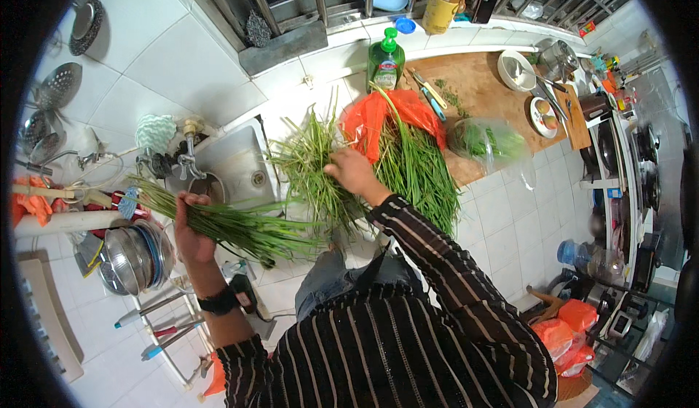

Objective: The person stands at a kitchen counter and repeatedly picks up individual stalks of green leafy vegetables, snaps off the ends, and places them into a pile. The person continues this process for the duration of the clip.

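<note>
A bunch of long green leafy stalks, like garlic chives, is gripped in my left hand, left of my body and in front of the sink. My right hand rests on a loose pile of thinner, yellowish-green stalks and trimmings on the counter; its fingertips are partly hidden among them, so whether they pinch any cannot be told. Right beside this pile lies a large heap of green stalks, partly inside a red plastic bag.
The metal sink with its tap is at the left. Behind the red bag stands a green soap pump bottle. A wooden board at the right bears knives, a clear bag of greens and a white bowl.
</note>
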Motion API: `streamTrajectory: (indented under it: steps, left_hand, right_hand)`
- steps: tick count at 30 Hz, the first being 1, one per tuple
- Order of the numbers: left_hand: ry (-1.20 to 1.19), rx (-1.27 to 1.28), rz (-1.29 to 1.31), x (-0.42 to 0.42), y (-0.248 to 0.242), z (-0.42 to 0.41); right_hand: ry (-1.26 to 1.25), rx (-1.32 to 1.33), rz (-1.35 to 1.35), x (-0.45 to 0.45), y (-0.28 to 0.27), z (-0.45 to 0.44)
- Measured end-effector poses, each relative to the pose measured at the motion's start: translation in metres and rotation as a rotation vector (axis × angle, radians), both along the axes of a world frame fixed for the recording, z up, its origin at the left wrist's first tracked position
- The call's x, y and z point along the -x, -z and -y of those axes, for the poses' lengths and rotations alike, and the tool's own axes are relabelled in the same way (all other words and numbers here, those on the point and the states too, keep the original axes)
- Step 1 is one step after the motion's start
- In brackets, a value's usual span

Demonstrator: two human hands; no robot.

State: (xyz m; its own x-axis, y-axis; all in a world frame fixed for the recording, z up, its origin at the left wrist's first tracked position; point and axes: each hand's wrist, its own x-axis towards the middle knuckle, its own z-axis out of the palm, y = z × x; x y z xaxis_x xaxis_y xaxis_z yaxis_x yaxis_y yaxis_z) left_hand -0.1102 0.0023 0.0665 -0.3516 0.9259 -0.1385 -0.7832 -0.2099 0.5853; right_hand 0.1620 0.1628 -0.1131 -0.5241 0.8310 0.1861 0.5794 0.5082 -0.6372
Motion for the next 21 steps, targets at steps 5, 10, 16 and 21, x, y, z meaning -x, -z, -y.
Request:
streamTrajectory:
  steps: [5, 10, 16, 21]
  left_hand:
    - [0.067, 0.124, 0.038, -0.031, 0.028, 0.009]
    - [0.080, 0.270, -0.050, -0.065, 0.029, 0.001]
    - [0.181, 0.326, -0.006, -0.077, 0.027, -0.011]
    - [0.221, 0.297, -0.222, -0.107, 0.018, -0.035]
  right_hand:
    - [0.604, -0.193, 0.033, -0.054, 0.011, -0.081]
    - [0.511, 0.188, 0.251, -0.100, 0.027, -0.114]
    - [0.313, 0.388, -0.459, -0.116, -0.032, -0.116]
    - [0.086, 0.789, -0.786, -0.097, -0.150, -0.086]
